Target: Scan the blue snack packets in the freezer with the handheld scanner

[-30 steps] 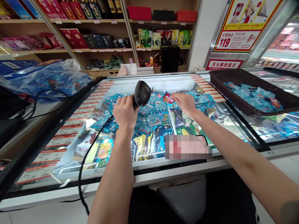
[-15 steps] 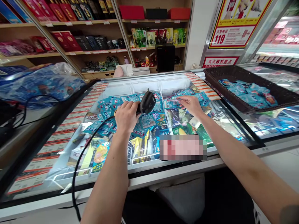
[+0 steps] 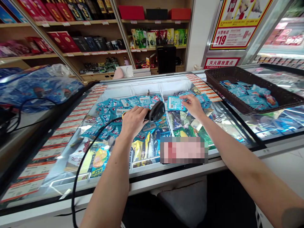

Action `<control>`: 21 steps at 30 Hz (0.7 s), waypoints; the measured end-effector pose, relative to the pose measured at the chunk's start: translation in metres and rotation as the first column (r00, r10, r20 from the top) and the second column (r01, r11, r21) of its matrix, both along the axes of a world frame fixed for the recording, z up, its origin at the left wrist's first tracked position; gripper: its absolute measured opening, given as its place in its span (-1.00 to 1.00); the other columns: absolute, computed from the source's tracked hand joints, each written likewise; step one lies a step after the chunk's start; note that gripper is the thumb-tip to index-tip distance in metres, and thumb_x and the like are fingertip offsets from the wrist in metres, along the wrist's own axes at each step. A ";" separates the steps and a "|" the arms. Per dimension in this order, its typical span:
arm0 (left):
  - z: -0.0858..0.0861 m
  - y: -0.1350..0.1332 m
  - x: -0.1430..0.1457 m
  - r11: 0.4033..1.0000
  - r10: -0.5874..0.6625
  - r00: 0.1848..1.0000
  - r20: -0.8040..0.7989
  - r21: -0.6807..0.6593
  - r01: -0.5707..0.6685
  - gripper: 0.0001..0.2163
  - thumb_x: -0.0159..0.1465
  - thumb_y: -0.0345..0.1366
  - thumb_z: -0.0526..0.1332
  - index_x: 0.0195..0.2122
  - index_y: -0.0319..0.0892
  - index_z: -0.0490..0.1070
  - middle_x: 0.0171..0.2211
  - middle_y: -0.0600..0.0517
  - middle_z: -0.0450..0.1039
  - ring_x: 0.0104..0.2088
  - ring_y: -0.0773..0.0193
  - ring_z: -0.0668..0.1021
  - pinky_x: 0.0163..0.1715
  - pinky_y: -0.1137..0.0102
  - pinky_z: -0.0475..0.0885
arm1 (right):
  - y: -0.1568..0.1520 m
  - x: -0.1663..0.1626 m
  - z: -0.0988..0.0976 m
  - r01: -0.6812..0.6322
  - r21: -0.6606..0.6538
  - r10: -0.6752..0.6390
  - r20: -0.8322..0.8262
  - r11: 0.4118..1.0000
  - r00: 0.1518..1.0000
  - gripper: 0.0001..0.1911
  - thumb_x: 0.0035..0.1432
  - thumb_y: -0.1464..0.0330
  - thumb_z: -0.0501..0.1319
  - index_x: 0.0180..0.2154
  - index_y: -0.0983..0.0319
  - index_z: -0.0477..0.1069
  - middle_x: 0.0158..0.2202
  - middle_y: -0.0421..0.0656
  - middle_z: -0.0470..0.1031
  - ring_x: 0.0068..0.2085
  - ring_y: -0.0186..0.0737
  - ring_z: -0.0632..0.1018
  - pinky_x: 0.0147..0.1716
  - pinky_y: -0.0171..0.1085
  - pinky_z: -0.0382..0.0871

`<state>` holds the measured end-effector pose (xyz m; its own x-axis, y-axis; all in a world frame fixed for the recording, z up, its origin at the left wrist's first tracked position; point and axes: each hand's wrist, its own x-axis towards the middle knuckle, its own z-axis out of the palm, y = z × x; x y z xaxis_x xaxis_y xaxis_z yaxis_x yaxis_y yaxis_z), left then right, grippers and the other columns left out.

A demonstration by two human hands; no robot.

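My left hand (image 3: 135, 123) is wrapped round the handle of a black barcode scanner (image 3: 157, 111), its head tipped toward the right. A black cable (image 3: 88, 151) runs from it down past my forearm. In my right hand (image 3: 193, 105) a blue ice-cream packet (image 3: 175, 103) is pinched by its right end, a white barcode label facing up. The scanner head is just left of this packet, apart from it. Below both hands, many similar blue packets (image 3: 106, 109) lie loosely inside the chest freezer (image 3: 118, 86).
A brown basket (image 3: 251, 72) with several blue packets stands on the right. Yellow packs (image 3: 137, 152) fill the freezer's front. Price labels (image 3: 51, 147) line the left glass. A plastic-wrapped blue bundle (image 3: 42, 85) is at left, and stocked shelves (image 3: 95, 53) rise behind.
The scanner has moved right and slightly down, nearer the packet. My right hand has turned the packet so its printed, barcoded side shows more fully. The view has shifted slightly.
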<state>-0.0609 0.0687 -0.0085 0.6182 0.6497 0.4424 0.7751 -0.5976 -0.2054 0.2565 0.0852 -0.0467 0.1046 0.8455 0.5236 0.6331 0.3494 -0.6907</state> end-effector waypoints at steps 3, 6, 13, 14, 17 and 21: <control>-0.001 0.000 0.003 0.999 -0.035 0.999 -0.037 -0.006 0.035 -0.70 0.24 -0.25 0.25 -0.01 -0.14 0.44 -0.16 -0.12 0.55 -0.07 -0.01 0.52 -0.18 0.22 0.35 | 0.000 -0.001 -0.001 0.001 0.021 -0.001 -0.005 1.000 1.000 -0.68 0.15 0.34 0.16 -0.08 0.22 0.54 -0.13 -0.05 0.47 -0.32 -0.23 0.49 -0.18 -0.16 0.48; -0.002 0.000 0.006 0.998 -0.063 0.997 -0.048 -0.034 0.061 -0.71 0.24 -0.24 0.25 -0.01 -0.14 0.44 -0.15 -0.12 0.55 -0.08 0.00 0.52 -0.17 0.21 0.36 | 0.000 0.000 -0.003 -0.009 0.020 0.009 -0.002 1.000 1.000 -0.69 0.16 0.33 0.15 -0.08 0.22 0.53 -0.12 -0.05 0.46 -0.33 -0.24 0.49 -0.21 -0.17 0.48; 0.000 -0.004 0.012 0.998 -0.043 0.997 -0.070 -0.046 0.040 -0.73 0.25 -0.27 0.23 -0.03 -0.14 0.45 -0.16 -0.12 0.55 -0.08 0.01 0.53 -0.18 0.22 0.37 | 0.001 0.000 -0.003 -0.034 0.008 0.033 0.016 0.999 0.999 -0.69 0.17 0.33 0.16 -0.07 0.19 0.52 -0.11 -0.06 0.44 -0.32 -0.25 0.48 -0.20 -0.17 0.49; 0.000 -0.004 0.012 0.998 -0.044 0.996 -0.072 -0.045 0.041 -0.73 0.24 -0.27 0.23 -0.03 -0.15 0.45 -0.16 -0.12 0.55 -0.09 0.01 0.53 -0.19 0.22 0.37 | 0.001 -0.001 -0.003 -0.035 0.006 0.034 0.015 0.999 0.999 -0.70 0.17 0.33 0.16 -0.07 0.19 0.52 -0.11 -0.06 0.43 -0.32 -0.25 0.48 -0.20 -0.17 0.49; -0.001 -0.003 0.013 0.998 -0.052 0.996 -0.066 -0.042 0.050 -0.73 0.24 -0.26 0.24 -0.03 -0.16 0.45 -0.16 -0.12 0.56 -0.09 0.00 0.53 -0.20 0.21 0.36 | 0.000 -0.001 -0.004 -0.044 0.009 0.044 0.011 0.999 0.999 -0.70 0.18 0.33 0.16 -0.07 0.18 0.52 -0.10 -0.06 0.43 -0.29 -0.23 0.49 -0.21 -0.18 0.49; -0.002 -0.004 0.014 0.998 -0.059 0.997 -0.059 -0.039 0.057 -0.74 0.26 -0.25 0.24 -0.03 -0.16 0.45 -0.17 -0.11 0.56 -0.10 -0.01 0.53 -0.20 0.22 0.35 | 0.000 -0.003 -0.005 -0.050 0.008 0.050 0.012 0.999 0.999 -0.69 0.19 0.33 0.15 -0.06 0.20 0.51 -0.09 -0.05 0.45 -0.27 -0.23 0.49 -0.21 -0.19 0.49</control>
<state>-0.0472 0.0650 -0.0106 0.6797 0.6274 0.3799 0.7260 -0.6491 -0.2271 0.2536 0.0849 -0.0519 0.0561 0.8453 0.5313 0.6224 0.3865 -0.6806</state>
